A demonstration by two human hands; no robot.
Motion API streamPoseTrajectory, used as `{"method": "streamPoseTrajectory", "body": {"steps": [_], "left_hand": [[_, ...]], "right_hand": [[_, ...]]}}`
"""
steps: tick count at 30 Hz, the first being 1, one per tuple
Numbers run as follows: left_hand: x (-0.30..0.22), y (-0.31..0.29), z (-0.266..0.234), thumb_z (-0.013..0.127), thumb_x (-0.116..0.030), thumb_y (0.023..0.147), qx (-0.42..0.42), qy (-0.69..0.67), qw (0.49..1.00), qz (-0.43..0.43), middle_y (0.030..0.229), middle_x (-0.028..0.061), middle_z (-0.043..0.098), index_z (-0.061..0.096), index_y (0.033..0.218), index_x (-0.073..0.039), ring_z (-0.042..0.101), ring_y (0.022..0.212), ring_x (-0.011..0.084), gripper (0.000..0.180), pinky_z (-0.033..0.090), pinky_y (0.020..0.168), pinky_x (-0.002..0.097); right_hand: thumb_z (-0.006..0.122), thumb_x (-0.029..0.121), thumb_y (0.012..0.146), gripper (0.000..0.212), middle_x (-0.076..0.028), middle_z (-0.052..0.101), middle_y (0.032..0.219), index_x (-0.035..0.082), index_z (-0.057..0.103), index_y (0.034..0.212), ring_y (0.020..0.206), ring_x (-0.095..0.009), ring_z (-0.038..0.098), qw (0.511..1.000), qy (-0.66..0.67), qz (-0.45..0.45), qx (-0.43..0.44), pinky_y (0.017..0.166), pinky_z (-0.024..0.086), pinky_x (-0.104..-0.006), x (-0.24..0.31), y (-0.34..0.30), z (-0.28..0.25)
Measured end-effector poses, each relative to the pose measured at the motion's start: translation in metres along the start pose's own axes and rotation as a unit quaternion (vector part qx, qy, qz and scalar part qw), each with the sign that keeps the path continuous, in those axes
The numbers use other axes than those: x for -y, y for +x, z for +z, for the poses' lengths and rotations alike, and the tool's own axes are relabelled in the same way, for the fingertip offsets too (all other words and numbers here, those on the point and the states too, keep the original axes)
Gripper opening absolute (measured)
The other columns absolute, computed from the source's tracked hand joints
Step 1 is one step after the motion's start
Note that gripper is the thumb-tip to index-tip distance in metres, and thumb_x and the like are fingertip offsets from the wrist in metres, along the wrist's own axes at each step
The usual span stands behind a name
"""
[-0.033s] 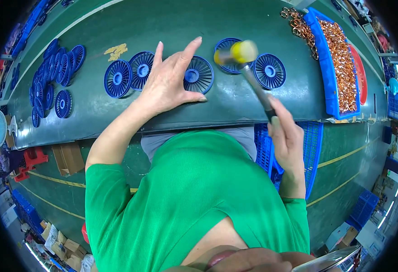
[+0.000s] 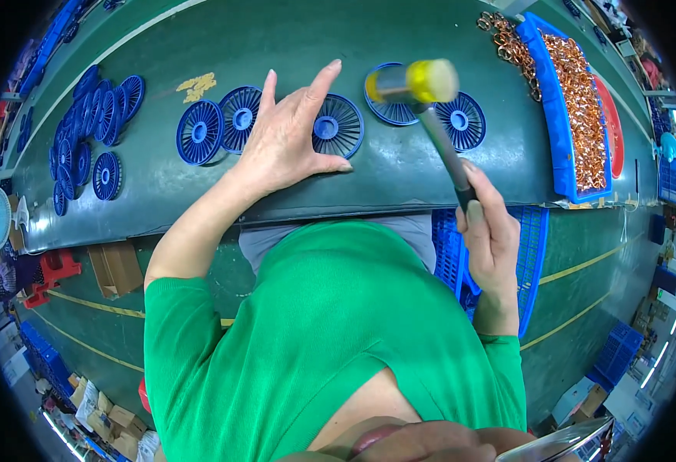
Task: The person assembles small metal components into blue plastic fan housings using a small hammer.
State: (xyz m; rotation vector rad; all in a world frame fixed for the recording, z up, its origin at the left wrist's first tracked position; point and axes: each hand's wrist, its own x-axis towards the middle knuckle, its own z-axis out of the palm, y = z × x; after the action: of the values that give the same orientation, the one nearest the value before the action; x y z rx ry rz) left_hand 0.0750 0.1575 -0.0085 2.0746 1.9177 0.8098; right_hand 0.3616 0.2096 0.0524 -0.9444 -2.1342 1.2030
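Note:
My right hand (image 2: 490,235) grips the dark handle of a mallet (image 2: 444,142) with a yellow, pale-faced head. The mallet head is raised over the work table, in front of two blue spoked wheels; it partly covers the far one (image 2: 390,115) and just overlaps the right one (image 2: 461,122). My left hand (image 2: 284,135) spreads its thumb and fingers at the left side of another blue wheel (image 2: 339,127), hiding part of it. I cannot tell whether it presses on that wheel. Further left lie two more blue wheels, one (image 2: 199,132) flat beside another (image 2: 241,119).
A pile of blue wheels (image 2: 107,115) covers the table's left end. To the right stands a blue tray (image 2: 557,138) full of copper-coloured rings, with loose rings (image 2: 507,46) beside it. A red tray (image 2: 609,127) lies behind. Blue crates (image 2: 534,254) stand below the table edge.
The mallet head has shifted right and slightly up, and shows sharper. My right hand has moved slightly with it. My left hand and the wheels stay nearly still.

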Motion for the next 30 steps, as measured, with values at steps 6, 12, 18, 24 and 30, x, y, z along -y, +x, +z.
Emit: {"method": "streamPoseTrajectory", "body": {"steps": [6,12,18,24,30], "left_hand": [[0.000,0.001,0.000,0.085,-0.048,0.055,-0.005,-0.009,0.999,-0.035,0.128,0.0185,0.055,0.012,0.151,-0.015,0.051,0.122,0.0318,0.126,0.013,0.111,0.0625],[0.031,-0.019,-0.054,0.084,-0.051,0.050,0.008,0.136,0.991,-0.007,0.153,0.0183,0.026,0.019,0.150,-0.007,0.013,0.145,0.0346,0.127,0.005,0.116,0.0532],[0.053,-0.036,-0.063,0.088,-0.036,0.053,0.001,0.082,0.992,-0.097,0.138,0.0181,0.048,0.021,0.150,-0.015,0.029,0.139,0.0371,0.119,0.010,0.114,0.0580],[0.032,-0.036,-0.037,0.088,-0.038,0.053,-0.057,0.046,0.996,-0.060,0.131,0.0167,0.051,0.021,0.149,-0.013,0.048,0.123,0.0316,0.120,0.011,0.111,0.0632],[0.034,-0.037,-0.033,0.087,-0.045,0.052,-0.076,0.076,0.993,-0.054,0.127,0.0152,0.054,0.015,0.150,-0.010,0.046,0.126,0.0321,0.126,0.009,0.111,0.0644]], "right_hand": [[0.057,0.010,0.090,0.043,-0.020,0.062,0.080,0.016,0.053,0.132,0.072,-0.039,0.062,0.969,-0.227,-0.013,0.102,0.061,0.050,-0.0463,-0.018,0.010,0.033],[0.056,0.012,0.091,0.044,-0.021,0.065,0.087,0.018,0.051,0.134,0.073,-0.039,0.064,0.978,-0.117,-0.038,0.165,0.063,0.052,-0.0448,-0.012,0.001,0.024],[0.056,0.014,0.091,0.041,-0.020,0.066,0.096,0.019,0.053,0.132,0.081,-0.042,0.063,0.976,-0.132,-0.056,0.164,0.069,0.052,-0.0469,-0.032,0.008,0.038],[0.048,0.004,0.093,0.036,-0.023,0.062,0.118,0.005,0.054,0.129,0.101,-0.037,0.065,0.994,-0.043,-0.025,0.094,0.085,0.052,-0.0375,0.002,0.033,0.029],[0.056,0.009,0.090,0.042,-0.023,0.064,0.096,0.013,0.052,0.131,0.071,-0.039,0.064,0.971,-0.151,-0.161,0.097,0.063,0.052,-0.0445,-0.010,0.058,0.075]]}}
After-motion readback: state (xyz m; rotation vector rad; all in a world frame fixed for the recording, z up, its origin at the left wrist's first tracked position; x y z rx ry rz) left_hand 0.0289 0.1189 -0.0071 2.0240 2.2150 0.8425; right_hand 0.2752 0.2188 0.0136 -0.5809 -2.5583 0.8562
